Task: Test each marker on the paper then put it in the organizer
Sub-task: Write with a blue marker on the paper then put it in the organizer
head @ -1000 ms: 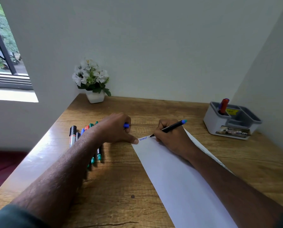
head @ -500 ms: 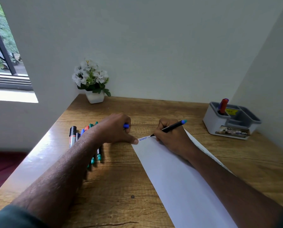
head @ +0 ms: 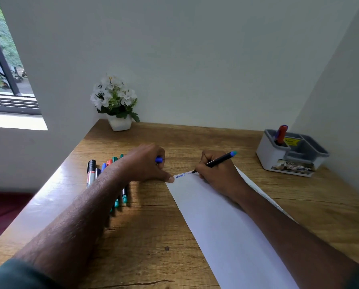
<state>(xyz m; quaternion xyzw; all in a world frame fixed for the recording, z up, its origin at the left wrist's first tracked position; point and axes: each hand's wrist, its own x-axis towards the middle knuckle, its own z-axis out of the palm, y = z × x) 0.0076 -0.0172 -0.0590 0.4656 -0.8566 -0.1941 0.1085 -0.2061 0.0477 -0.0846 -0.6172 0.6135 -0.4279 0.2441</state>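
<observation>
The right hand (head: 220, 174) grips a marker (head: 215, 162), tip on the paper's (head: 226, 222) far edge, to test its ink. The left hand (head: 147, 163) clasps the blue cap (head: 158, 159), its thumb pinning the paper's corner steady.

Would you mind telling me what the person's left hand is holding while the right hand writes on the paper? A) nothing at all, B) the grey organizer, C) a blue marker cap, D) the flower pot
C: a small blue cap pokes out of the curled left hand, whose thumb pins the paper corner, while the right hand presses the marker tip to the sheet.
</observation>
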